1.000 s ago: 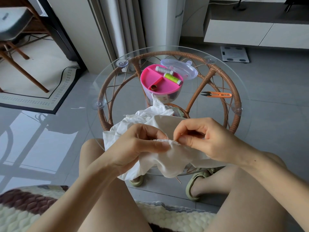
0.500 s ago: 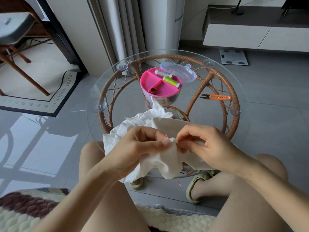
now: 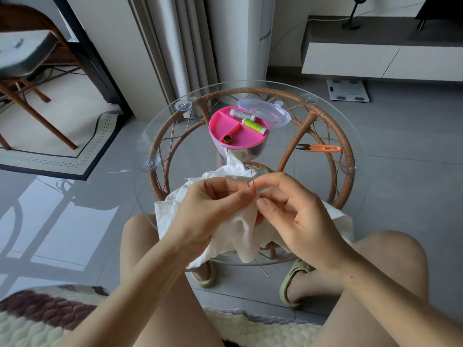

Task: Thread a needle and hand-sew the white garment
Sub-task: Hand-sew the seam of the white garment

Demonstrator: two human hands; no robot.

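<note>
Checking hands, near side first: what's each one on? (J)

Left hand grips a bunched fold of the white garment. Its thumb and forefinger pinch the edge just beside the right fingertips. My read: that tensions the cloth at the stitch point. Right hand pinches the needle between thumb and forefinger, with the shaft roughly upright above the fold. Thread is too fine to make out. (R)

Garment where? (J)

Held between both hands. The rest drapes below them over the near rim of the glass table. (R)

Beyond the hands? (J)

Pink sewing box sits just past the garment, open. Its clear lid lies behind it, touching. The top tray is divided, with a grey spool and a lime spool in the far compartment. A small bronze thimble, probably, sits at the tray's near-left edge; can't tell which compartment. Orange snips lie far-right of the right hand, apart from the box, likely parked in reach for cutting thread. (R)
</note>
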